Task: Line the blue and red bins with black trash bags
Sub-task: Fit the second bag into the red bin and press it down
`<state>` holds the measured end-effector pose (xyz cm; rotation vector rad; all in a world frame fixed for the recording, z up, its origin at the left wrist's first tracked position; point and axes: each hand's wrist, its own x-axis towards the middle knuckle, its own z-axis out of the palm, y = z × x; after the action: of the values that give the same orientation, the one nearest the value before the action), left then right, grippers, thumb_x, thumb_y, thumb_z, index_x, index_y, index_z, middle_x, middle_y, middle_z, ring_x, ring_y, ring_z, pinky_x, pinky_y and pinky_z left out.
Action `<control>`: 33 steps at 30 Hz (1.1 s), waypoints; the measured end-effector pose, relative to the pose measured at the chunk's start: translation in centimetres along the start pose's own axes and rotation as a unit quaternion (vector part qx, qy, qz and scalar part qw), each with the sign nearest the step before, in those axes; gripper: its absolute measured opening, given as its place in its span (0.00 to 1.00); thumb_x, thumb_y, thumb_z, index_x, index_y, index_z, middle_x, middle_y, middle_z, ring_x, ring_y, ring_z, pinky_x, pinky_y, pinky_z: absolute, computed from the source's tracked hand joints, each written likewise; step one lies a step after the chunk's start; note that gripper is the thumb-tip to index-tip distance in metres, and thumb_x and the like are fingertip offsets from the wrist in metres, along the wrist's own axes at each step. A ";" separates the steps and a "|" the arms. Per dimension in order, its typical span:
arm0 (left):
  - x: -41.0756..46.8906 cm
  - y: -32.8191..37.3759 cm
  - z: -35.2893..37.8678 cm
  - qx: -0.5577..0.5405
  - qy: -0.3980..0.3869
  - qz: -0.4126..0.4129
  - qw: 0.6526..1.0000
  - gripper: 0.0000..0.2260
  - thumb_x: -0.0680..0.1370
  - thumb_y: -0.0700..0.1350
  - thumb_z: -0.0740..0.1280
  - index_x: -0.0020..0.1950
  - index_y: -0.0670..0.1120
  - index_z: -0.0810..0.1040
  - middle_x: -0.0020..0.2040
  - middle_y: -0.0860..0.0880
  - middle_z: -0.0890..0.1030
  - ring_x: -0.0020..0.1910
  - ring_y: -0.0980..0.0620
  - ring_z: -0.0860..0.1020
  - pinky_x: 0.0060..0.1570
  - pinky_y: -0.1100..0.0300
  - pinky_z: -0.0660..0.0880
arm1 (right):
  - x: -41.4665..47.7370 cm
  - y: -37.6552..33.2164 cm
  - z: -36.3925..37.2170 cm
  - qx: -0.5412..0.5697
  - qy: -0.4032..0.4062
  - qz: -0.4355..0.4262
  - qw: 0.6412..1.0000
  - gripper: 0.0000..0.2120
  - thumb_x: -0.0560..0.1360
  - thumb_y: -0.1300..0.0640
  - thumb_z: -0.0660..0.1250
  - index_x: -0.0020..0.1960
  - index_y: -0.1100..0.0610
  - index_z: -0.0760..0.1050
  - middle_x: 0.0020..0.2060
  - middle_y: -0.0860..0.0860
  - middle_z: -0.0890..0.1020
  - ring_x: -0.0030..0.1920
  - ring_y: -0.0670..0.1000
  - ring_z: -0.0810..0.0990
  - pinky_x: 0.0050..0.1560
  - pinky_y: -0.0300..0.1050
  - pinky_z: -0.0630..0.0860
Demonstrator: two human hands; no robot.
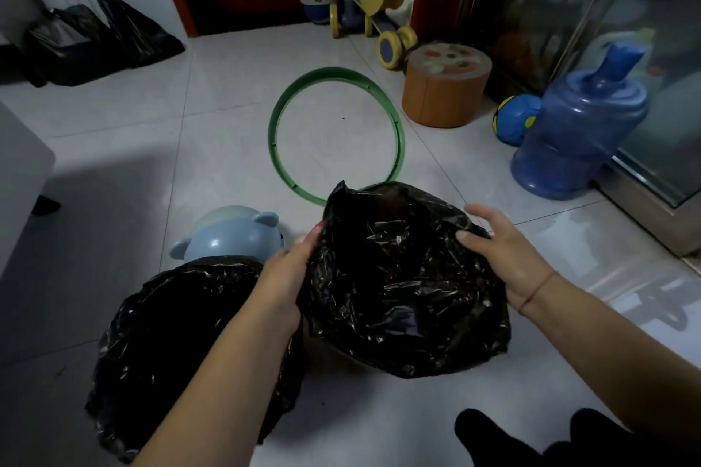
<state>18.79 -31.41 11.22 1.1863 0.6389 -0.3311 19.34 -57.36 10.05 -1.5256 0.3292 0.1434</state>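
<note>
Head view: I'm stretching the black trash bag [402, 288] open beside the lined bin [182, 334] (its own bin is hidden), left hand [292, 269] pinching one edge, right hand [500, 250] gripping the other; next, likely folding it over the rim.

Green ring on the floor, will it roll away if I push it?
Probably not. The ring lies flat on the floor, so it would likely just slide. It is thin and open in the middle, so it is probably light. Stood on its edge, it might roll.
</note>
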 end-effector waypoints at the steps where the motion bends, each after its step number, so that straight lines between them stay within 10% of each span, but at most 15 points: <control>1: 0.3 0.3 -0.1 0.023 0.018 0.047 0.998 0.11 0.71 0.47 0.74 0.49 0.43 0.79 0.39 0.45 0.85 0.34 0.50 0.84 0.33 0.57 0.80 | 0.1 0.1 0.1 -0.029 -0.006 -0.030 0.999 0.21 0.74 0.66 0.67 0.62 0.49 0.71 0.44 0.52 0.82 0.36 0.45 0.84 0.33 0.37 0.78; 5: 1.3 1.1 -0.8 0.190 0.120 0.234 0.946 0.17 0.70 0.34 0.72 0.48 0.53 0.72 0.48 0.47 0.82 0.40 0.49 0.82 0.41 0.54 0.80 | 0.5 0.1 0.9 -0.127 -0.032 -0.095 0.987 0.27 0.71 0.71 0.68 0.63 0.47 0.69 0.46 0.52 0.82 0.38 0.44 0.84 0.37 0.36 0.79; 11: 2.2 0.9 -1.3 0.465 0.044 0.382 0.797 0.22 0.72 0.32 0.65 0.48 0.58 0.61 0.45 0.56 0.75 0.42 0.53 0.77 0.40 0.54 0.74 | 2.6 -2.2 1.7 0.098 -0.091 0.039 0.990 0.11 0.71 0.53 0.69 0.50 0.53 0.70 0.38 0.51 0.81 0.35 0.46 0.82 0.34 0.41 0.79; 17: 3.3 2.4 -2.6 0.396 -0.063 0.333 0.854 0.25 0.70 0.24 0.62 0.46 0.54 0.80 0.53 0.53 0.77 0.53 0.56 0.76 0.55 0.69 0.70 | 3.8 -2.4 2.1 -0.222 -0.062 -0.122 0.965 0.17 0.72 0.74 0.62 0.33 0.55 0.73 0.32 0.51 0.76 0.32 0.45 0.75 0.38 0.36 0.74; 22: 4.3 3.2 -3.6 0.592 -0.006 0.310 0.744 0.34 0.69 0.27 0.62 0.72 0.51 0.69 0.67 0.50 0.68 0.63 0.47 0.72 0.63 0.54 0.70 | 4.3 -1.7 1.6 -0.563 0.019 -0.263 0.783 0.14 0.74 0.67 0.62 0.54 0.56 0.81 0.53 0.54 0.77 0.48 0.57 0.78 0.49 0.45 0.72; 28: 3.1 2.4 -1.0 0.689 0.123 0.347 0.624 0.35 0.68 0.35 0.67 0.74 0.47 0.61 0.75 0.43 0.54 0.72 0.41 0.54 0.69 0.47 0.54 | 4.2 -0.6 2.2 -0.628 0.094 -0.224 0.740 0.22 0.70 0.59 0.70 0.64 0.53 0.74 0.63 0.56 0.69 0.63 0.58 0.67 0.60 0.50 0.58; 33: 3.2 0.5 2.5 0.627 0.099 0.410 0.655 0.18 0.77 0.40 0.61 0.68 0.40 0.70 0.61 0.41 0.73 0.61 0.42 0.70 0.62 0.52 0.66 | 3.3 0.2 5.3 -0.536 0.104 -0.320 0.774 0.17 0.73 0.57 0.67 0.61 0.58 0.75 0.61 0.57 0.72 0.62 0.59 0.70 0.63 0.54 0.64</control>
<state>22.28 -33.28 10.20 2.7359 -0.1433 0.2386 23.11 -52.43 8.95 -2.7220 -0.1866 -0.4742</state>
